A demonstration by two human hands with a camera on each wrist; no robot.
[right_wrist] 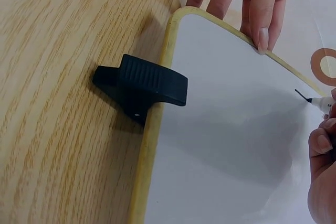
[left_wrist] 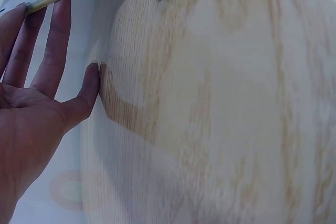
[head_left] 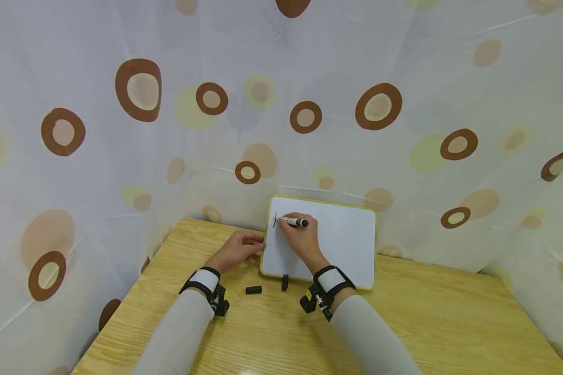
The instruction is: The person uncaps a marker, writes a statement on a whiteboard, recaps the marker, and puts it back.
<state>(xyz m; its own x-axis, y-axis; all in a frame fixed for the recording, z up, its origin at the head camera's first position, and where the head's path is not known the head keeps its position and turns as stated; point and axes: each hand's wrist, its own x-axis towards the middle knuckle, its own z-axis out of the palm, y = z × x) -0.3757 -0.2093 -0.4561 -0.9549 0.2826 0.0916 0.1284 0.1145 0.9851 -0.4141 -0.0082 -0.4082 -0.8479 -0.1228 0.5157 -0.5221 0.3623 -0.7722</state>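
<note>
Backdrop point(head_left: 347, 156): pale sheet printed with brown rings and soft spots, hanging at the rear.
Table point(head_left: 403, 323): light wood grain, carrying the items below.
Whiteboard point(head_left: 342, 239): yellow-edged, one piece, standing toward the table's far side and facing the person; rear support not showing.
Clip point(right_wrist: 157, 80): black, biting the whiteboard's lower edge.
Marker point(head_left: 292, 222): white with black end, its tip meeting the whiteboard near the upper left corner.
Strokes point(head_left: 275, 221): black, short, sitting at the tip.
Black cylinder point(head_left: 253, 289): lying loose on the table, left of the clip; possibly the marker's cap.
Left hand point(head_left: 238, 250): pinching the whiteboard's left edge between thumb and fingers.
Right hand point(head_left: 305, 239): gripping the marker.
Hazard, whiteboard: could be sliding or tipping if the marker is pressing hard while the left pinch is slackening.
Hazard, strokes: could be smearing if the right hand is dragging across wet ink.
Hazard, black cylinder: could be rolling away if knocked.
</note>
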